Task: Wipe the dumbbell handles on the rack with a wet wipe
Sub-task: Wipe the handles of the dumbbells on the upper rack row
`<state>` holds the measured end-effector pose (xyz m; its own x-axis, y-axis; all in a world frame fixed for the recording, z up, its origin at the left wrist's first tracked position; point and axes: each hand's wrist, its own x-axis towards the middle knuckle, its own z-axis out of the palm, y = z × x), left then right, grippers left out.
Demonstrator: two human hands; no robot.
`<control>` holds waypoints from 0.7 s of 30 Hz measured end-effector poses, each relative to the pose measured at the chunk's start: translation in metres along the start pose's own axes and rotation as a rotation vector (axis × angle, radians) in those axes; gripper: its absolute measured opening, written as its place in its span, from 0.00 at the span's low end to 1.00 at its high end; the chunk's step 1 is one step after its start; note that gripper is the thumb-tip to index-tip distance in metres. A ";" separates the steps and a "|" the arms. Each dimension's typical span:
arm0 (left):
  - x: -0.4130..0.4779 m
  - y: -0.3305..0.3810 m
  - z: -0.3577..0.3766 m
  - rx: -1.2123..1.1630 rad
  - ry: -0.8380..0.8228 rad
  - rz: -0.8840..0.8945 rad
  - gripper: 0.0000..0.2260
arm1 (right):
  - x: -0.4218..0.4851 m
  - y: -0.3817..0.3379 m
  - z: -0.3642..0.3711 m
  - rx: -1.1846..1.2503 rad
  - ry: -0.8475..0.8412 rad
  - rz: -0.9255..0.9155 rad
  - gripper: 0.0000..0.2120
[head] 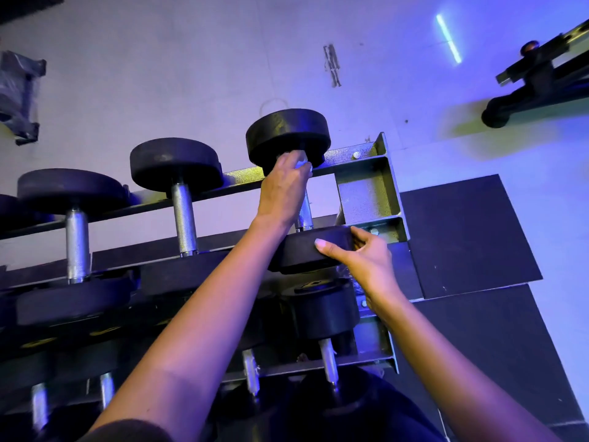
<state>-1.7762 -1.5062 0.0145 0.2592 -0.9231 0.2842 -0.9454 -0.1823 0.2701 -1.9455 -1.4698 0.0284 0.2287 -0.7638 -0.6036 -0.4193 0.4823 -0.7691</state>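
Note:
Black dumbbells with knurled steel handles lie across the top tier of a metal rack (pixel 366 189). My left hand (pixel 283 189) is wrapped round the far end of the rightmost dumbbell's handle (pixel 304 215), with a white wet wipe (pixel 302 162) bunched under its fingers just below the far head (pixel 288 138). My right hand (pixel 357 260) grips the near head (pixel 309 250) of that same dumbbell, thumb on its face and fingers on its right side. Two more dumbbells show bare handles, the middle one (pixel 184 215) and the left one (pixel 77 247).
A lower tier holds more dumbbells (pixel 325 311) below my arms. Dark rubber floor mats (pixel 468 234) lie to the right of the rack. A black machine frame (pixel 538 78) sits at the upper right and a dark wrapped object (pixel 19 94) at the upper left.

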 end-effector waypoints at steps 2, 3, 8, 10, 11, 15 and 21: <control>-0.001 0.002 -0.002 -0.177 0.087 -0.160 0.07 | -0.001 -0.002 -0.001 -0.002 0.005 -0.019 0.50; -0.002 0.002 -0.004 -0.295 0.138 -0.261 0.07 | -0.002 -0.002 -0.001 -0.003 0.007 -0.030 0.48; -0.001 -0.001 -0.006 -0.833 0.263 -0.770 0.02 | -0.003 -0.005 -0.005 -0.017 -0.009 -0.049 0.39; 0.000 -0.005 -0.004 -1.151 0.252 -1.009 0.04 | -0.003 -0.005 -0.005 -0.013 -0.007 -0.050 0.40; 0.000 -0.008 -0.001 -1.325 0.211 -1.125 0.06 | -0.003 -0.005 -0.005 -0.007 -0.005 -0.051 0.40; 0.000 -0.014 0.007 -1.545 0.025 -1.279 0.06 | -0.001 -0.003 -0.005 -0.010 0.001 -0.038 0.45; -0.001 -0.014 0.002 -1.031 0.296 -0.862 0.04 | 0.002 0.001 -0.002 0.007 0.001 -0.046 0.52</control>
<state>-1.7637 -1.5035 0.0087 0.8384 -0.5174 -0.1717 0.0742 -0.2038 0.9762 -1.9476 -1.4721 0.0264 0.2468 -0.7855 -0.5676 -0.4022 0.4498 -0.7974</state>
